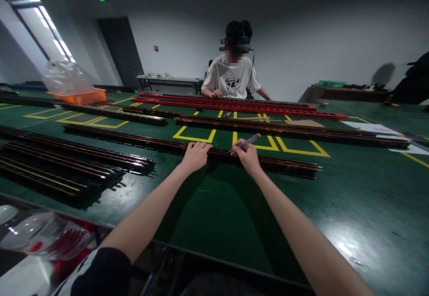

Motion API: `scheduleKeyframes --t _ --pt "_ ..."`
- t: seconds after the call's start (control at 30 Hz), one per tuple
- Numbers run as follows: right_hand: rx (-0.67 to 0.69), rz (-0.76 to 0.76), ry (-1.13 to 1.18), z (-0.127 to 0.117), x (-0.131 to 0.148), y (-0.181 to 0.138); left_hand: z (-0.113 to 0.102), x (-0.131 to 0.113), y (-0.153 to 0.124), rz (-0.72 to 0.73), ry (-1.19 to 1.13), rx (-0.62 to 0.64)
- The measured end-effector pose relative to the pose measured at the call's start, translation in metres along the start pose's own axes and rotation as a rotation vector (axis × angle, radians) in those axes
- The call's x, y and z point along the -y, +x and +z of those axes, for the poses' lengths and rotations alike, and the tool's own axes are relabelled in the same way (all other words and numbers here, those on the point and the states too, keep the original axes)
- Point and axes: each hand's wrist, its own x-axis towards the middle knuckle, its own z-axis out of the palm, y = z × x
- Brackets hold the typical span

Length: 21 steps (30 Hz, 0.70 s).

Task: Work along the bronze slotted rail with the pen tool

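Note:
A long black rail with copper-coloured strips (281,164) lies across the green table in front of me. My left hand (197,155) is closed over its middle, the fingers bent over the top; its far side is hidden. A short distance to the right, my right hand (247,156) grips a slim grey pen-like tool (250,140) between thumb and fingers. The tool is tilted, its thin tip down at the rail and its brownish end pointing up and right. Whether the tip touches the rail, I cannot tell.
Several similar rails (63,171) lie at the left, and another long rail (291,131) lies beyond mine. Red rails (241,105) stretch before a seated person (231,77) opposite. An orange tray (80,96) with a plastic bag stands far left; white papers (372,127) lie right.

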Motion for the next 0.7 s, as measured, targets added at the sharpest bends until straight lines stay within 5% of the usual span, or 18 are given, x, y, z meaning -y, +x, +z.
scheduleKeyframes --t 0.7 --pt "-0.02 0.053 0.116 -0.003 0.011 0.001 -0.002 -0.002 0.001 -0.002 -0.012 0.009"
